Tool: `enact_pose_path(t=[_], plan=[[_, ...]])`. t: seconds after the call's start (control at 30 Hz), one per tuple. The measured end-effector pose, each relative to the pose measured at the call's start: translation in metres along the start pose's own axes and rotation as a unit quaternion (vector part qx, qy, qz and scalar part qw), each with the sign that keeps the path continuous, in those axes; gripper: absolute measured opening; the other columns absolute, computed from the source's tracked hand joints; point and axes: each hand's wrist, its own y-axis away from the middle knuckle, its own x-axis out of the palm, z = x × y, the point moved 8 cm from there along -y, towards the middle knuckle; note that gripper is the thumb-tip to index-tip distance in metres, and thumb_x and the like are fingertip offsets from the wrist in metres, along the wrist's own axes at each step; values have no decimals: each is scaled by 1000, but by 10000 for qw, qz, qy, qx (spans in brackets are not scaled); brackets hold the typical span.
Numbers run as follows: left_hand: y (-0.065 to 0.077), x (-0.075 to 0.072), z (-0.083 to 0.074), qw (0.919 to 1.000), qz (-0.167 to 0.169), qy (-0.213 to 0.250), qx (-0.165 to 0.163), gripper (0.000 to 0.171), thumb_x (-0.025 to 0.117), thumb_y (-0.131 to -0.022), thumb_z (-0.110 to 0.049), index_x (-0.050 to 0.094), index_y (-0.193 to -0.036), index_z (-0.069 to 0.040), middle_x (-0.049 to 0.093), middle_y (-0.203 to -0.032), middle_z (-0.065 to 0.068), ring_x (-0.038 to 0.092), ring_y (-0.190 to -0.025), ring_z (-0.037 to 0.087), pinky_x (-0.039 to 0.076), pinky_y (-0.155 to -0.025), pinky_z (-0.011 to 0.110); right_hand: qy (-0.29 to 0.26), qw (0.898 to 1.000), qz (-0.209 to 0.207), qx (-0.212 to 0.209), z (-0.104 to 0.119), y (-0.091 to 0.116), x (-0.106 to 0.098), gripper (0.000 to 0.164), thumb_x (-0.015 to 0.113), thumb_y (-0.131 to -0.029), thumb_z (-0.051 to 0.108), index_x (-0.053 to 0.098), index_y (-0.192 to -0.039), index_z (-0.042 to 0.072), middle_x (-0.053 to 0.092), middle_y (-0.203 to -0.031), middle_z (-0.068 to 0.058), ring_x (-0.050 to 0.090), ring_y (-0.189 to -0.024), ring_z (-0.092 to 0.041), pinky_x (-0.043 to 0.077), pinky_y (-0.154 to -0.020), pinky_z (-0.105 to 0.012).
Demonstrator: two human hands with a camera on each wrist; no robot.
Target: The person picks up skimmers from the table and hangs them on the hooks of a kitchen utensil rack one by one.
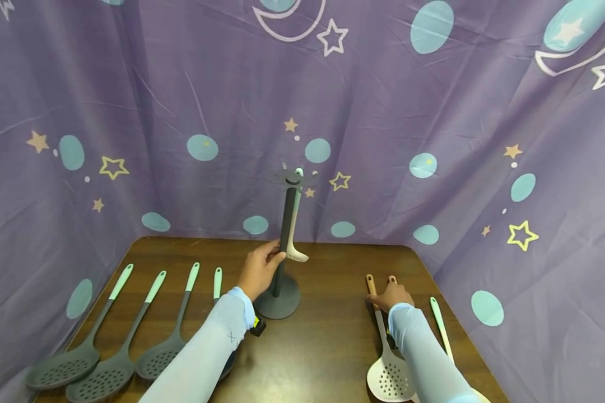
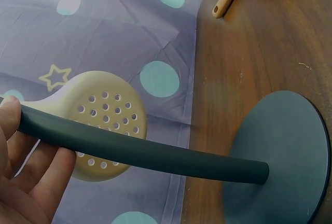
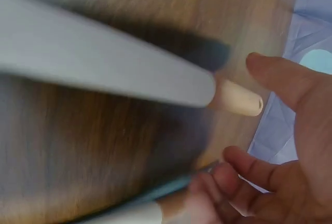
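Observation:
My left hand (image 1: 262,267) grips the dark pole (image 2: 135,149) of an upright utensil stand with a round base (image 1: 289,299). A cream skimmer (image 2: 78,90) with a green handle hangs from the stand's top, behind the pole in the left wrist view. On the table's right side, my right hand (image 1: 394,296) is over two wooden-handled utensils. One is a white skimmer (image 1: 378,379); its wooden handle (image 3: 241,98) lies between my spread thumb and fingers. My fingertips are right at the second wooden handle (image 3: 174,206). My sleeve hides much of that second utensil.
Several grey skimmers (image 1: 103,375) with green handles lie along the table's left side, one partly behind my left sleeve. A cream utensil (image 1: 441,322) with a green handle lies by the right edge. A purple curtain (image 1: 242,112) hangs behind the table (image 1: 327,336).

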Motion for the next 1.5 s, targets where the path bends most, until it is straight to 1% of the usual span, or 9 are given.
enact_pose_path(t=[0.07,0.17,0.43,0.6,0.73,0.87,0.97,1.2,1.5], plan=[[2,1,1,10000,18,-17,-9,39,67,-102,-21,64,-140,-11,73,-118,9,70,-108,25,58,-93,44,-1,10000,75,-59,0,0,4,67,82,-82,50,68,-105,-11,69,-96,-30,68,-85,-44,57,-78,-57],[2,2,2,10000,17,-41,9,38,66,-102,-21,65,-139,-10,73,-116,9,70,-105,25,58,-92,44,61,9996,193,-183,1,-2,9,46,84,-81,41,68,-78,-1,69,-79,-17,66,-74,-33,57,-72,-51],[-4,1,-1,9999,-1,-40,129,38,66,-103,-22,65,-139,-11,73,-115,8,70,-102,24,59,-91,44,177,9968,24,-776,20,-3,5,34,83,-81,25,59,-63,8,63,-67,-6,60,-65,-26,55,-66,-44],[-4,2,0,9999,-5,-63,131,37,66,-103,-22,66,-138,-11,73,-114,8,70,-102,24,59,-91,44,-183,9933,86,-1138,42,4,-2,21,77,-84,17,64,-72,6,62,-65,-4,60,-58,-21,53,-56,-36],[-2,3,2,10000,26,-55,53,37,65,-103,-21,65,-138,-10,73,-118,9,70,-104,25,59,-92,44,-532,9898,83,-1317,60,9,-9,14,71,-93,16,68,-88,3,65,-71,-5,61,-56,-18,52,-51,-32],[-2,2,2,10000,30,-12,6,37,65,-103,-21,65,-138,-9,72,-121,11,70,-105,26,59,-91,45,-878,9859,-168,-1417,76,9,-21,16,68,-98,20,71,-99,5,70,-82,-7,64,-63,-19,53,-56,-34],[-3,1,1,10000,25,-43,30,37,65,-103,-21,65,-138,-9,72,-121,11,69,-105,27,58,-91,45,-1127,9816,-508,-1454,87,8,-33,15,69,-97,23,72,-101,9,73,-89,-6,65,-72,-20,53,-64,-37],[-5,2,2,9999,74,-131,6,37,64,-104,-22,65,-139,-10,71,-123,11,69,-107,26,58,-93,45,-1875,9586,-1296,-1707,114,14,-68,15,69,-92,21,73,-103,11,74,-90,-5,66,-79,-25,52,-73,-42],[-3,2,-2,9998,5,-100,158,38,64,-104,-26,65,-139,-10,73,-119,10,69,-101,25,59,-89,45,-2442,9319,-1612,-2143,144,19,-93,17,69,-95,19,74,-108,9,74,-89,-4,67,-82,-23,53,-77,-42]])
